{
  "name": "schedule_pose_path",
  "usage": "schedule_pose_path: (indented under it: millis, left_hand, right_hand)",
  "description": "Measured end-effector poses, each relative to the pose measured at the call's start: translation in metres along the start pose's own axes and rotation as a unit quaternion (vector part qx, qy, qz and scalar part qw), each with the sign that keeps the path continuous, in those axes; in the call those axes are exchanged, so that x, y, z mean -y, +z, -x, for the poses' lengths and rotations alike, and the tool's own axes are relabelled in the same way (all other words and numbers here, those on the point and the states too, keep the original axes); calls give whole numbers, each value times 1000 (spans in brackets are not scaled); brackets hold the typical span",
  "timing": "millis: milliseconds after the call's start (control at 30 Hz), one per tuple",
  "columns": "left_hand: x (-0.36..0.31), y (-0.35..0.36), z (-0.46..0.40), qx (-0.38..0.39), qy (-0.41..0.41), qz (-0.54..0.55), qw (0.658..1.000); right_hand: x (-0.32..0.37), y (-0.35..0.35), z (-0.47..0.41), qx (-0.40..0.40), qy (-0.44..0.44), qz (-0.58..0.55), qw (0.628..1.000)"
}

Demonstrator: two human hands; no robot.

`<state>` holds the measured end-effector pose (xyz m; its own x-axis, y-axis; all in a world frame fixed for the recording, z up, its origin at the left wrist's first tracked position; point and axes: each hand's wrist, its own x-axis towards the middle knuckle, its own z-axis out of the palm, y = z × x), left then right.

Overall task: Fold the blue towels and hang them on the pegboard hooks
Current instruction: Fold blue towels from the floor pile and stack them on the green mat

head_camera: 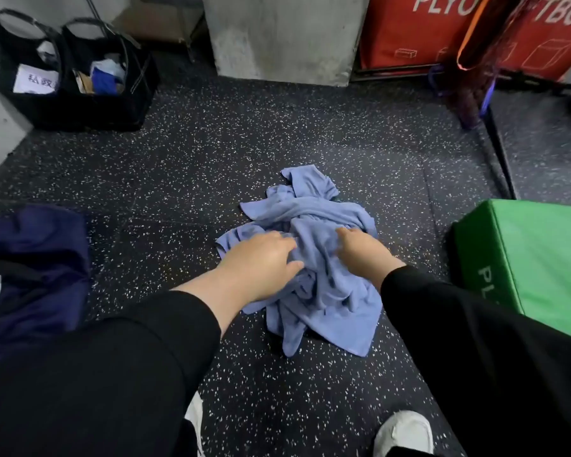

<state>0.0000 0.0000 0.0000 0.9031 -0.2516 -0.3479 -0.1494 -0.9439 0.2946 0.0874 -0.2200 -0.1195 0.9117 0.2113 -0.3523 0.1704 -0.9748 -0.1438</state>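
Observation:
A crumpled heap of light blue towels (314, 222) lies on the dark speckled floor in the middle of the head view. My left hand (261, 262) lies on the heap's left side, its fingers sunk into the cloth and its thumb against a fold. My right hand (363, 250) reaches into the heap from the right, fingers curled into the folds. How firmly either hand holds the cloth is hidden by the towels. No pegboard or hooks are in view.
A green foam box (534, 258) stands at the right. Red boxes (416, 31) and a grey concrete pillar (284, 34) line the back. Black bags (76, 77) sit at the back left, and a dark navy bag (30, 258) at the left. My white shoes (402, 433) are below.

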Motion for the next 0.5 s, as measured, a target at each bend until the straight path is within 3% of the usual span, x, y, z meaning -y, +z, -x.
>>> schedule_pose_path:
  millis: [133, 333, 433, 500]
  left_hand:
    - [-8, 7, -6, 55, -2, 26, 998]
    - [-5, 5, -8, 59, -16, 34, 998]
    - [-3, -1, -6, 38, -20, 28, 999]
    - [-3, -10, -3, 12, -28, 32, 999]
  right_hand:
    - [8, 18, -7, 25, 58, -98, 993]
    - [21, 14, -4, 9, 68, -81, 994]
    - [29, -22, 1, -23, 85, -188, 978]
    - [34, -56, 9, -56, 99, -302, 946]
